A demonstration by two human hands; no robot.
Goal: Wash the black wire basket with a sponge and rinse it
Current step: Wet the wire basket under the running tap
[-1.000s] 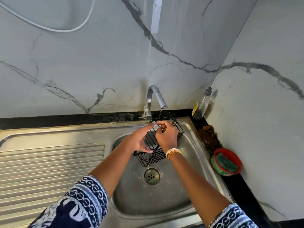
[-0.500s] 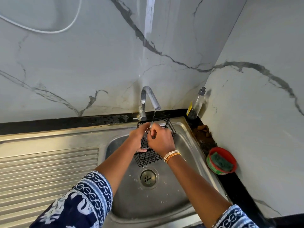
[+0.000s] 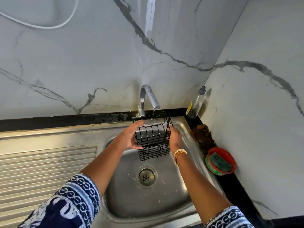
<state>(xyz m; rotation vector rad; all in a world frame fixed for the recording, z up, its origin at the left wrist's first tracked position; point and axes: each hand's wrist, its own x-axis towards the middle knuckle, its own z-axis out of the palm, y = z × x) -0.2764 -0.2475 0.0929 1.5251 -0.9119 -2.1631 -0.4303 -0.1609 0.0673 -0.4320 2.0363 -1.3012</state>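
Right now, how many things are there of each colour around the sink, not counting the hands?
Black: 1, the wire basket held under the tap.
Silver: 2, the tap and the sink.
Red: 1, the bowl.
Green: 1, the sponge lying in the bowl.
Clear: 1, the soap bottle.
Total: 6

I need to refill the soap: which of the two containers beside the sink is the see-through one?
The clear bottle upright in the back corner with a grey cap; the red tub, nearer, is opaque and holds a green scrubber.
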